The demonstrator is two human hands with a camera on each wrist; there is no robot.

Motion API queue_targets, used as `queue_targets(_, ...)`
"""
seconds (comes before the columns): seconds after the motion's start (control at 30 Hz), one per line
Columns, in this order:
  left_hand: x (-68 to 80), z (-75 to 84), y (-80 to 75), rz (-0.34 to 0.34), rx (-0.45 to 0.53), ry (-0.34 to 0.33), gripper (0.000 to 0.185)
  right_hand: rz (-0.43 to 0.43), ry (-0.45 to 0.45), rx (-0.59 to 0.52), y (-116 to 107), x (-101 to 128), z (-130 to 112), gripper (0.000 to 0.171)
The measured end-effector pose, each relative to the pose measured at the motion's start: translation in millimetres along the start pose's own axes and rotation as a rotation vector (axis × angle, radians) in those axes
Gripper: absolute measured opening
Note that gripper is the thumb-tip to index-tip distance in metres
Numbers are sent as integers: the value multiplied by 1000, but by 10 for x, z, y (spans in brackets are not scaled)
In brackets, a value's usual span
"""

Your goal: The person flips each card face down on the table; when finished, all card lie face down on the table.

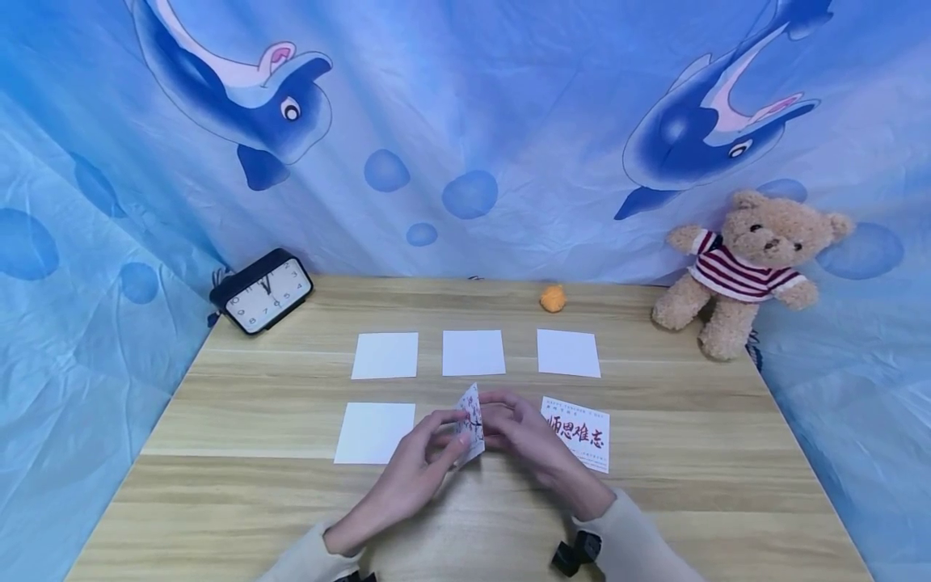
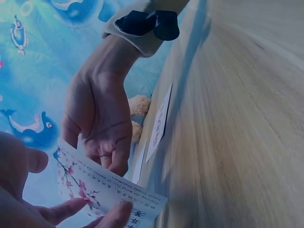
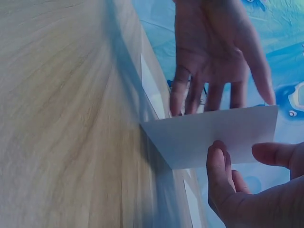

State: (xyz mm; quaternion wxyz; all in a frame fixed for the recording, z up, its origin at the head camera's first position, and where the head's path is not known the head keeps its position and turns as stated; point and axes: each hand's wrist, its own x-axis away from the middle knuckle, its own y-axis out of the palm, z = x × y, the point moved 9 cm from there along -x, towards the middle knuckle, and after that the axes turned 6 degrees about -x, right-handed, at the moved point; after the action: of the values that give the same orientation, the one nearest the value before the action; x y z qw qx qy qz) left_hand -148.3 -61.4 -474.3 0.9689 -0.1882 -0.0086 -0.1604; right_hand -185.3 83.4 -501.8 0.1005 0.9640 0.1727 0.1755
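Both hands hold one printed card (image 1: pixel 471 424) tilted on edge just left of the face-up card (image 1: pixel 579 432); left hand (image 1: pixel 414 473) and right hand (image 1: pixel 524 436) fingers pinch it.

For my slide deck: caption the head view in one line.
Both hands, left hand and right hand, tilt a printed card up among blank cards on a wooden table.

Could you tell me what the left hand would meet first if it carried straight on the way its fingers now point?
Almost at once, the right hand. The left hand points up and to the right, holding the tilted printed card, with the right hand's fingers just behind it. Depth is hard to judge.
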Motion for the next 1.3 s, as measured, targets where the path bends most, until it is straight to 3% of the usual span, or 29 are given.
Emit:
queue_targets(0.43, -57, 24, -101, 75, 140, 27, 39, 57, -100, 156, 13, 11, -49, 48)
queue_targets(0.77, -92, -13, -166, 132, 244, -4, 33, 152, -62, 326, -114, 29, -5, 55)
queue_targets(1.1, -84, -184, -264, 204, 236, -80, 22, 261, -63, 270, -358, 2, 13, 46)
queue_targets(1.3, -115, -269, -278, 204, 202, -104, 20, 293, -81, 227, -453, -14, -14, 41)
